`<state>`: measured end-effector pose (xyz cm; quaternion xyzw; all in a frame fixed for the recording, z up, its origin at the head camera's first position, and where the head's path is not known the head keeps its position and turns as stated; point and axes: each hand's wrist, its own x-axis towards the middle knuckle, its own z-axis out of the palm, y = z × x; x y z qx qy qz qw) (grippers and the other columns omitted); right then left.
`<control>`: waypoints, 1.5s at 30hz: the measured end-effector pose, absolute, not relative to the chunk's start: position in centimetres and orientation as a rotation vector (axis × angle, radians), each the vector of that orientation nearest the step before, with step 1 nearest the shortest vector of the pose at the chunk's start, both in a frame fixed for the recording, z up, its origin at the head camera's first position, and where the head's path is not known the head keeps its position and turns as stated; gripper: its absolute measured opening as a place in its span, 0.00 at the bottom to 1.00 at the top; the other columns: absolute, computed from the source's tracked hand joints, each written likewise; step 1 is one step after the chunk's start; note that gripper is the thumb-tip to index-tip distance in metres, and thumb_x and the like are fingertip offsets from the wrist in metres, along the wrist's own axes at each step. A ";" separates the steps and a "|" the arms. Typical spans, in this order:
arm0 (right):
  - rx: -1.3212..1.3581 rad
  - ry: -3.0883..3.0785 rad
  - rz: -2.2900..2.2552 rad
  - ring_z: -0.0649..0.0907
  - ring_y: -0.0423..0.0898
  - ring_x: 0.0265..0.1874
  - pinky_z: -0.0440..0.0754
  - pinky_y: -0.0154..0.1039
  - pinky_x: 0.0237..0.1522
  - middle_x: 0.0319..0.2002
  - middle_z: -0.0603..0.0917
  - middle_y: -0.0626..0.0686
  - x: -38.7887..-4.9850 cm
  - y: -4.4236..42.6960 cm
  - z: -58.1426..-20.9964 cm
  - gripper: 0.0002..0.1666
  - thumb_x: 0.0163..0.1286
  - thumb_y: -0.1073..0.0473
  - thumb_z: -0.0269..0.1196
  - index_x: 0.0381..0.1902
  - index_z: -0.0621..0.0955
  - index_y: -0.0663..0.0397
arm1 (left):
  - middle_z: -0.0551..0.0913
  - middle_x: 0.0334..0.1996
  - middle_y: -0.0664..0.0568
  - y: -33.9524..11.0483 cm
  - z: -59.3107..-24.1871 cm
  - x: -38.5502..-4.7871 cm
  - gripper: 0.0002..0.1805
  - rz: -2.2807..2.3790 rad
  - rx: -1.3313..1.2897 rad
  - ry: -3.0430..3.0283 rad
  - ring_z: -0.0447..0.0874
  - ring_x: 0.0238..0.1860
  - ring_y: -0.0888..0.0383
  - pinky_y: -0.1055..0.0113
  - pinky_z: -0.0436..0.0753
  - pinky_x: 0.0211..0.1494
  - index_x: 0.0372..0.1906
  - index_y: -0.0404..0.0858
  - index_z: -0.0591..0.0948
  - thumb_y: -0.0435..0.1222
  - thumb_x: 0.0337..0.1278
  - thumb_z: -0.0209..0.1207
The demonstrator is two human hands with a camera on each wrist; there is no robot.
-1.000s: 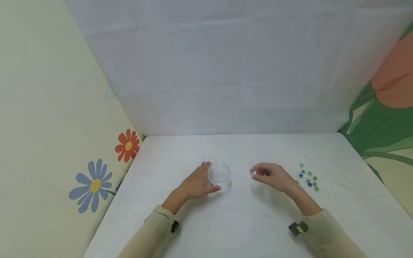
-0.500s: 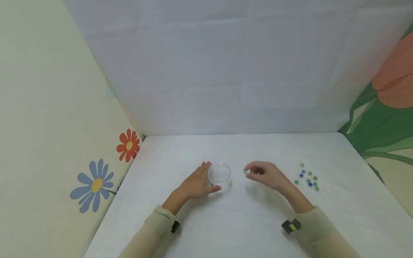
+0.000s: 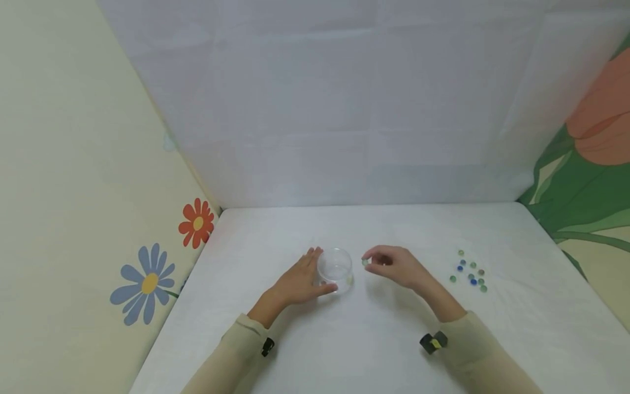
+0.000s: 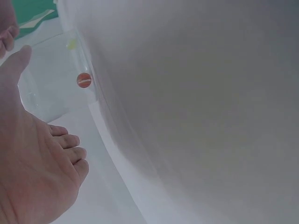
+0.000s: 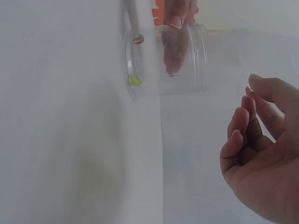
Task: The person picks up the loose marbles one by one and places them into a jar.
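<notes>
1. The left hand (image 3: 295, 282) is spread around the left side of the jar (image 3: 336, 265), with fingers almost straight and the thumb at the near side.
2. The right hand (image 3: 397, 267) pinches one pale marble (image 3: 365, 262) between thumb and finger, raised, just right of the jar.
3. The jar stands upright on the table (image 3: 364, 339); an orange marble (image 4: 84, 80) and a yellow marble (image 5: 135, 80) lie at its bottom.
4. Loose marbles (image 3: 473, 282) lie farther right.

The jar (image 5: 152, 63) looks glossy, the tabletop (image 3: 389, 339) matt.
</notes>
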<state>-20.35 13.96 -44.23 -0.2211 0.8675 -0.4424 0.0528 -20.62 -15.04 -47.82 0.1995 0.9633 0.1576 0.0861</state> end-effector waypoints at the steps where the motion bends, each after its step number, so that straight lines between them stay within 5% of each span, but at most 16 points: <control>1: -0.680 2.637 -1.345 0.78 0.45 0.33 0.79 0.34 0.33 0.31 0.81 0.44 -20.4 13.8 -44.2 0.11 0.70 0.54 0.68 0.49 0.86 0.46 | 0.48 0.81 0.41 -15.0 -47.8 -20.6 0.62 0.474 0.598 2.870 0.46 0.81 0.44 0.48 0.58 0.80 0.81 0.35 0.47 0.73 0.57 0.53; 45: -0.766 2.513 -1.407 0.77 0.43 0.32 0.77 0.33 0.35 0.31 0.81 0.46 -21.9 9.0 -44.7 0.11 0.68 0.56 0.69 0.47 0.87 0.51 | 0.48 0.81 0.42 -15.2 -47.7 -20.6 0.62 0.444 0.607 2.881 0.46 0.81 0.45 0.48 0.58 0.80 0.81 0.35 0.47 0.73 0.58 0.53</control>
